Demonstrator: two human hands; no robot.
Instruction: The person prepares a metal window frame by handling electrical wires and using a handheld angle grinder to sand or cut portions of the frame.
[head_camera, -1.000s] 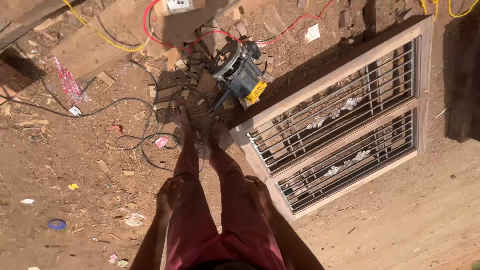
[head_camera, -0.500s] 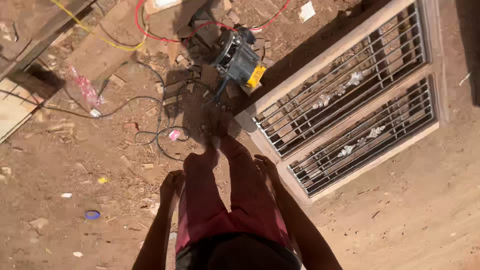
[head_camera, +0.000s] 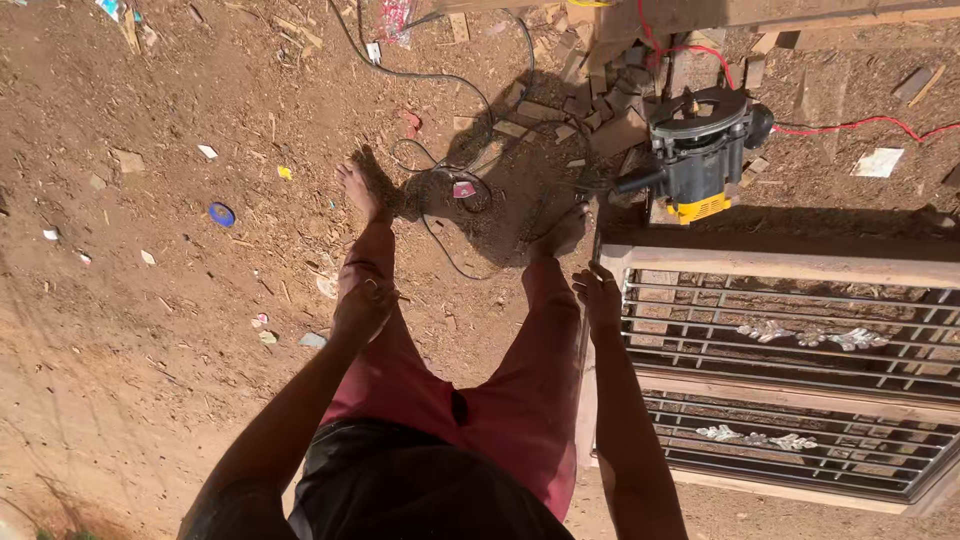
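Standing at the corner of the wooden window frame, hands not yet on any tool.

The right hand (head_camera: 601, 297) hangs just at the near corner of the window frame (head_camera: 780, 264), which lies flat on the dirt with its metal grille (head_camera: 790, 335) already fitted; the fingers look loosely curled and grip nothing, though I cannot tell whether they touch the wood. The left hand (head_camera: 362, 297) rests against the thigh, relaxed and holding nothing. The yellow-and-black router (head_camera: 697, 150) sits unattended just beyond the frame's top rail among offcuts (head_camera: 590, 95), its cable (head_camera: 450, 120) trailing away.

Window frame (head_camera: 790, 265), router (head_camera: 697, 150) on dirt ground (head_camera: 150, 330)
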